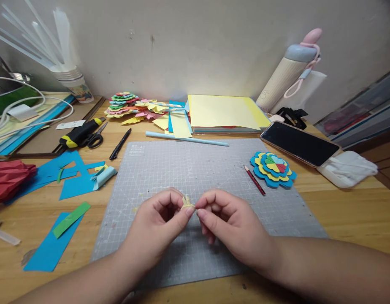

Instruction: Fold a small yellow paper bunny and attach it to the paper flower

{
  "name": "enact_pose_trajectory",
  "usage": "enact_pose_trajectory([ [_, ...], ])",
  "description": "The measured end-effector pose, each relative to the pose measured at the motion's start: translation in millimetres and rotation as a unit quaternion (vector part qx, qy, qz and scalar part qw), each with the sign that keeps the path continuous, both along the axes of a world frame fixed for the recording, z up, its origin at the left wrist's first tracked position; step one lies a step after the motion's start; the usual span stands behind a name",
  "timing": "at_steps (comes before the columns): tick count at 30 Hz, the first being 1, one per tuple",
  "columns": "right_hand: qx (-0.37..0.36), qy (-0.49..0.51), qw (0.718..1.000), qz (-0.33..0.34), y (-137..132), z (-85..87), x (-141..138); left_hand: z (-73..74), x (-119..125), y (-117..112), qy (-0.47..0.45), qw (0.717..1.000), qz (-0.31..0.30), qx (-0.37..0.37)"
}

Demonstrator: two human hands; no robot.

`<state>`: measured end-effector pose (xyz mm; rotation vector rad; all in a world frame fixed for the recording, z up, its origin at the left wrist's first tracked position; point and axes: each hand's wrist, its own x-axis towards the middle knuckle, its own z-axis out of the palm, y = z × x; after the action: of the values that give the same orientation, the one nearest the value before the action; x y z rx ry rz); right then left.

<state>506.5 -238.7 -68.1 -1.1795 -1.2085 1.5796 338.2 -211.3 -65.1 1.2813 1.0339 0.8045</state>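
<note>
Over the middle of the grey cutting mat [157,169], my left hand [161,221] pinches a small roll of pale yellow paper [188,202] between thumb and fingers. A notched or fringed edge stands up from the roll. My right hand [231,221] meets it from the other side, thumb and index finger closed on the roll's right end. On the mat's right side lie a dark red pencil [255,180] and a layered paper flower [272,169] in blue, yellow, green and red. A light blue paper tube [187,139] rests along the mat's far edge.
Blue paper scraps [55,245], scissors [95,137], a black pen [120,144] and a cup of white sticks [73,82] are on the left. At the back are finished paper flowers [122,105] and a paper stack [222,110]. A phone [301,142] and bottle [283,74] stand right.
</note>
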Motion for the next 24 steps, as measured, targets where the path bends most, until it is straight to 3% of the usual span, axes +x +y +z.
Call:
enact_pose_trajectory([
  [7,0.065,-0.078,0.994,0.028,-0.3,-2.6,3.1,-2.1,-1.2,0.4,0.002,0.999,-0.036,-0.018],
  [14,0.222,-0.203,0.952,0.055,2.9,-1.2,8.5,0.0,0.3,-0.4,0.069,0.995,-0.043,0.053],
  [24,0.124,-0.096,0.988,0.003,6.8,1.8,6.5,1.1,-2.3,-0.4,0.048,0.998,-0.019,0.031],
])
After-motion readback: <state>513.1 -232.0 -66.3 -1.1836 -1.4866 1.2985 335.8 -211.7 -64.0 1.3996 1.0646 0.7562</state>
